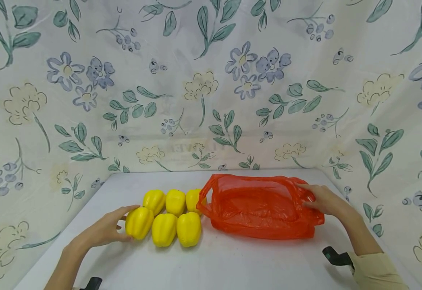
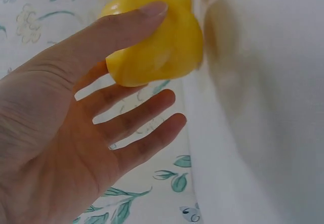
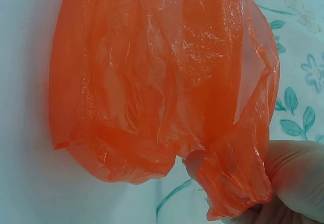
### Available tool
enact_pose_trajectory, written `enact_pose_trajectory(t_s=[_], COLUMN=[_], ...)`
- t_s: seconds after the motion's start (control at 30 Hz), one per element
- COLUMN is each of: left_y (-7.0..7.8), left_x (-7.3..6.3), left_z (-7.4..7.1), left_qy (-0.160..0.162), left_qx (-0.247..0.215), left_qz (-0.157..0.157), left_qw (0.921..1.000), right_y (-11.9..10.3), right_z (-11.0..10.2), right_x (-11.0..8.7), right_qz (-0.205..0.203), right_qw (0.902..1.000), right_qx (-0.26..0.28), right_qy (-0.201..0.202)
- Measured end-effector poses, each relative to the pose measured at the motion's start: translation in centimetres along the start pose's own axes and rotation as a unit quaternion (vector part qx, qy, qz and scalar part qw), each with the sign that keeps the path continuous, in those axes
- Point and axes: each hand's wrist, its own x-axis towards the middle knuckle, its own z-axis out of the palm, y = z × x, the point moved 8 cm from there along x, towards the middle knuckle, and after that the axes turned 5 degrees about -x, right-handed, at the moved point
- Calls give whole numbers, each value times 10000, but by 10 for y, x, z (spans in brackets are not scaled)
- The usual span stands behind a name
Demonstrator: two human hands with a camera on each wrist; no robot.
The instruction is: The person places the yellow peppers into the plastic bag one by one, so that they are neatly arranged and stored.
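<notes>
My left hand (image 1: 105,227) holds a yellow bell pepper (image 1: 139,223) at the left end of the front row, thumb on one side and fingers on the other. In the left wrist view the thumb lies across this pepper (image 2: 162,47), while the lower fingers spread away from it. Several more yellow peppers (image 1: 164,230) stand close together to its right. A red plastic bag (image 1: 261,209) lies beside them with its mouth spread. At its right end my right hand (image 1: 328,201) grips a gathered handle (image 3: 238,183); the bag hides some of those fingers.
Everything rests on a white table (image 1: 232,266). A cloth with a flower and leaf print (image 1: 211,100) hangs behind the table and along both sides. The bag's left handle (image 1: 205,197) partly covers the rightmost pepper of the back row (image 1: 192,198).
</notes>
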Motion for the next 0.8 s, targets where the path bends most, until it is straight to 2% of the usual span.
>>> enact_pose_trajectory(t_s=[0.13,0.57,0.8], left_y=[5,44,58], left_x=[0,6,8], left_z=[-4,-17,-23], left_qy=[65,351,498], left_qx=[56,284,446], left_qz=[-32,112,232], left_qw=[10000,9989,9975], right_y=[-1,-2,-3], right_z=[-2,0,5], right_x=[0,-5,-8], right_qz=[60,3,57], right_qw=[10000,9996,9996], right_qx=[-35,-165,-45], right_qy=[-6,223,277])
